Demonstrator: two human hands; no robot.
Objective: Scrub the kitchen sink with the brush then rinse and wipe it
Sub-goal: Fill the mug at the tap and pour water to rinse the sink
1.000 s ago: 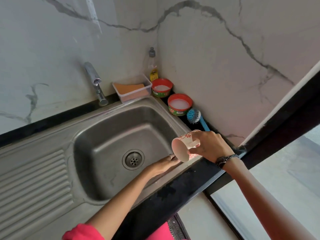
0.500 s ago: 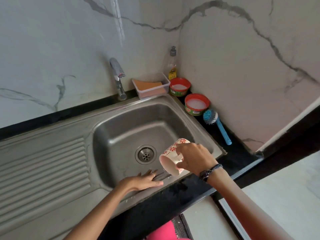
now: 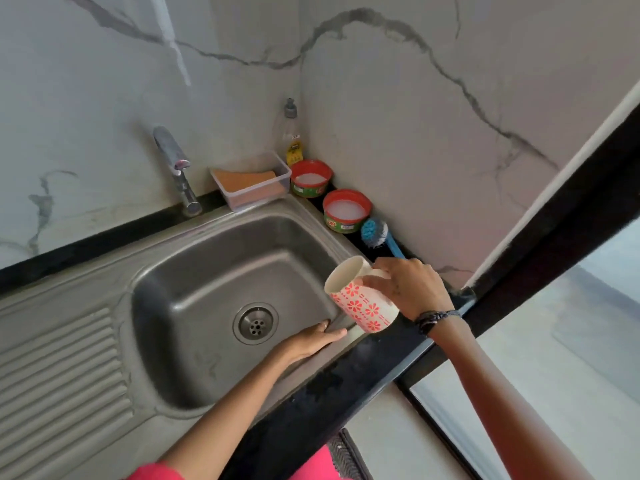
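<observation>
A steel sink (image 3: 194, 278) with a round drain (image 3: 255, 323) fills the middle of the view. My left hand (image 3: 311, 341) lies flat with straight fingers on the sink's near right rim. My right hand (image 3: 408, 289) grips a white mug with red flowers (image 3: 360, 299) by its handle, tilted with its mouth toward the basin, over the sink's right front corner. A blue dish brush (image 3: 375, 235) lies on the black ledge right of the sink, just behind the mug.
A chrome tap (image 3: 176, 168) stands behind the sink. At the back right are a clear tray with an orange sponge (image 3: 251, 183), a soap bottle (image 3: 292, 136) and two red tubs of white paste (image 3: 311, 181) (image 3: 346, 211). A ribbed drainboard (image 3: 59, 368) lies left.
The mug has tipped up from pouring low over the rim to a higher tilt. My left hand has slid rightward again along the near rim. The camera view has shifted.
</observation>
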